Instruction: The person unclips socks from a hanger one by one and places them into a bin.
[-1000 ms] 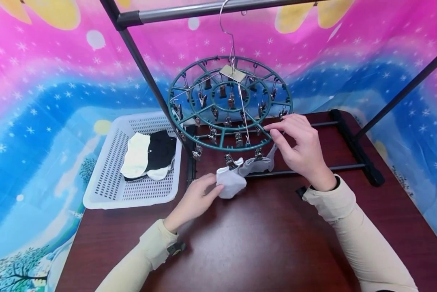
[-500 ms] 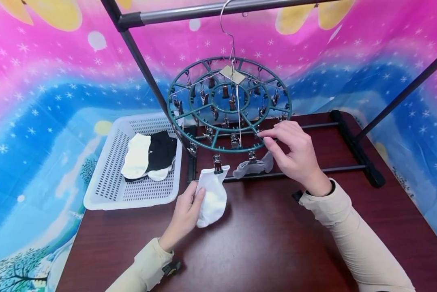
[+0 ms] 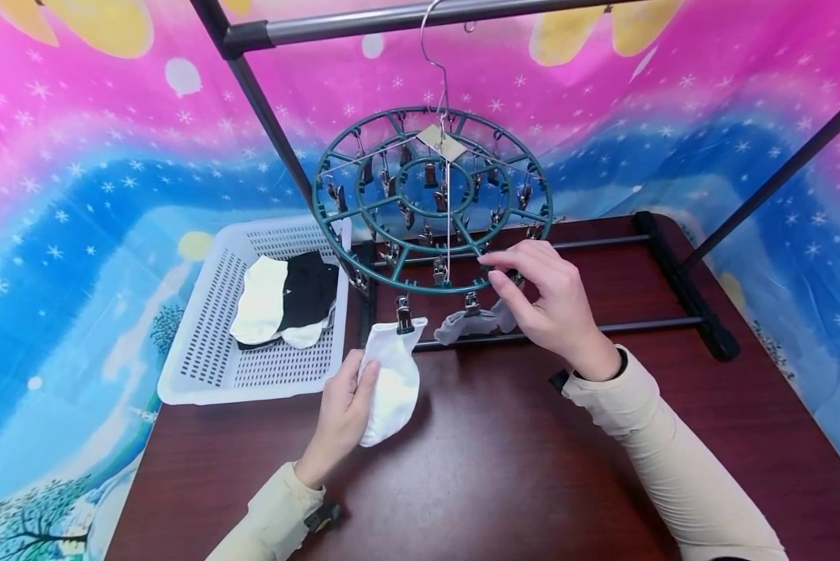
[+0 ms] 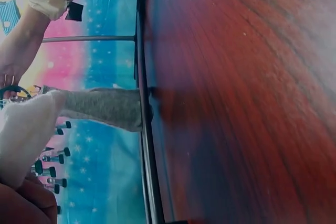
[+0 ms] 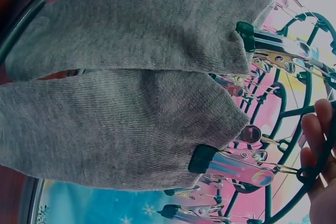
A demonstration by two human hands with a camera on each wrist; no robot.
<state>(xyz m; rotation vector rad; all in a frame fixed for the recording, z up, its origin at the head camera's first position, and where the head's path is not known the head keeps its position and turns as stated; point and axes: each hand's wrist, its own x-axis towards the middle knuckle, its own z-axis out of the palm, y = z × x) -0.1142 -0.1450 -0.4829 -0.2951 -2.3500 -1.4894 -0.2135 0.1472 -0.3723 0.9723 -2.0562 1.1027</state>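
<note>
A round green clip hanger (image 3: pixel 423 290) with several metal clips hangs by its wire hook. In the head view, my left hand (image 3: pixel 343 409) holds a white sock (image 3: pixel 394 386) between thumb and fingers. A clip (image 3: pixel 404 315) at the hanger's front grips the sock's upper edge. My right hand (image 3: pixel 549 300) pinches the hanger's rim with thumb and index finger. Below that hand hang grey socks (image 3: pixel 465 323). Up close in the right wrist view, two grey socks (image 5: pixel 126 24) each have a clip at one end, and my right fingers (image 5: pixel 316 135) lie around the rim.
A white perforated basket (image 3: pixel 195 374) stands left on the dark red table (image 3: pixel 504 467), with white and black socks (image 3: pixel 308 292) in it. A dark metal rack (image 3: pixel 364 23) spans above, its foot bars (image 3: pixel 644 321) on the table. Patterned cloth (image 3: pixel 76 195) encloses the back and sides.
My left hand has drawn the white sock left and towards me, so it hangs longer below its clip. The hanger has turned slightly, and my right hand has moved left with its rim.
</note>
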